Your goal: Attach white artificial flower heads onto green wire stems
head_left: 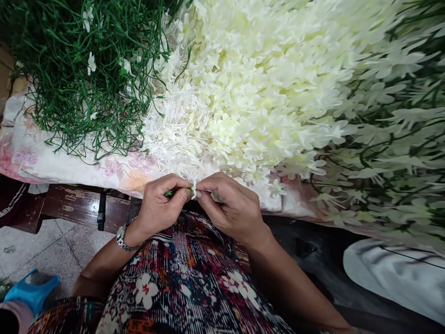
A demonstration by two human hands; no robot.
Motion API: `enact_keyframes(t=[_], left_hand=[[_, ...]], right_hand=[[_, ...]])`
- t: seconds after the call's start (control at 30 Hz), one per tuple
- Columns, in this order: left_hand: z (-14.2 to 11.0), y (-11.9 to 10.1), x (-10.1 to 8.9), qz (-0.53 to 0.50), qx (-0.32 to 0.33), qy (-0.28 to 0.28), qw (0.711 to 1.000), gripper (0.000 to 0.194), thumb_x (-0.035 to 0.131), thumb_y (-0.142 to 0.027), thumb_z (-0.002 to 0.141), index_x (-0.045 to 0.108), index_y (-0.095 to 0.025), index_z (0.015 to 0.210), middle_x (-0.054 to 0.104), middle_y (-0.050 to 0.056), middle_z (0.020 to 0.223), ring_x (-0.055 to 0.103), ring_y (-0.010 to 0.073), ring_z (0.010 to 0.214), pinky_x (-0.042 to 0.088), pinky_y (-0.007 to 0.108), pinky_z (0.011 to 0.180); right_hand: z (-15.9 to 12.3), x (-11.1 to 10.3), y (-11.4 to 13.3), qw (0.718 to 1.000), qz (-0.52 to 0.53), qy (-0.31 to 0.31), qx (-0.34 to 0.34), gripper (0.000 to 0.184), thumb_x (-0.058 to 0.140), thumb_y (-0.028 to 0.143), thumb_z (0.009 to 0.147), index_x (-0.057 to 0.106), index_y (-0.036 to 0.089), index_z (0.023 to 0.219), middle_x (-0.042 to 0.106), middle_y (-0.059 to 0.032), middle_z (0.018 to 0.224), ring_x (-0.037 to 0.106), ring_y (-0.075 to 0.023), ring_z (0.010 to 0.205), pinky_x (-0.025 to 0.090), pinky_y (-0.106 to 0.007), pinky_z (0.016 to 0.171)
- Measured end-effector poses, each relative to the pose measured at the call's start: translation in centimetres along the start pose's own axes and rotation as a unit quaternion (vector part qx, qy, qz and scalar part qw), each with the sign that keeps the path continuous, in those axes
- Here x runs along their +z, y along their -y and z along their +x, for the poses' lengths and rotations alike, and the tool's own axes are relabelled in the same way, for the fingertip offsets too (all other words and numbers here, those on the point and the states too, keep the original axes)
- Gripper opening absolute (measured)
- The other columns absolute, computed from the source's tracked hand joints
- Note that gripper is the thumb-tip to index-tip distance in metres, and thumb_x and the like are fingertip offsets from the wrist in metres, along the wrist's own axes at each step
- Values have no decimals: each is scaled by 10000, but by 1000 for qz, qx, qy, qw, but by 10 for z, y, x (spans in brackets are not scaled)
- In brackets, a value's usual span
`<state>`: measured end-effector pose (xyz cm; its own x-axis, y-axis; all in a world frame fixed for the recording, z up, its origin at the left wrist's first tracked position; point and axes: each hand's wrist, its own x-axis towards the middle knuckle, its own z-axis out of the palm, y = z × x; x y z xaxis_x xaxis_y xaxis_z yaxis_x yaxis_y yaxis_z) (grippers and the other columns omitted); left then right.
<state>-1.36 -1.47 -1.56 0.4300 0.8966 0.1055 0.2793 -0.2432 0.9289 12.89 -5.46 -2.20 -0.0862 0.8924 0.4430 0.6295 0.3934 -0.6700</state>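
Observation:
My left hand [165,202], with a watch on its wrist, pinches a green artificial stem [169,192] that shows between thumb and fingers. My right hand [231,202] is closed in a pinch on a small white piece [194,189] at the stem's tip, and the fingertips of both hands almost meet there. The fingers hide most of what they hold. Just beyond my hands lie a heap of thin white plastic pieces [177,125] and a large pile of cream-white fabric flowers [264,93]. Green plastic stems [93,88] are heaped to the left.
A padded, flower-printed cloth [76,162] covers the work surface. Stems with white flowers [382,153] spread over the right side. A wooden bench [78,204] stands below on the left, near a blue plastic object [33,290]. White fabric [392,273] lies at lower right.

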Motion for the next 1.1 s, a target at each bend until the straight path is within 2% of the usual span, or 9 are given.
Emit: enact_keyframes(t=[0.53, 1.1], left_hand=[[-2, 5, 8, 11, 50, -54, 997, 102, 490, -70, 725, 537, -130, 658, 507, -21, 577, 464, 61, 535, 378, 188, 519], [1, 1, 11, 23, 20, -53, 998, 136, 468, -45, 717, 509, -127, 617, 467, -31, 547, 421, 55, 519, 345, 184, 504]], right_hand=[[-1, 15, -6, 998, 38, -52, 5, 122, 507, 64, 713, 486, 163, 781, 499, 10, 641, 478, -69, 591, 411, -193, 520], [-2, 19, -9, 995, 67, -67, -2, 169, 518, 30, 690, 479, 153, 800, 495, -4, 647, 473, -85, 601, 415, -215, 521]])
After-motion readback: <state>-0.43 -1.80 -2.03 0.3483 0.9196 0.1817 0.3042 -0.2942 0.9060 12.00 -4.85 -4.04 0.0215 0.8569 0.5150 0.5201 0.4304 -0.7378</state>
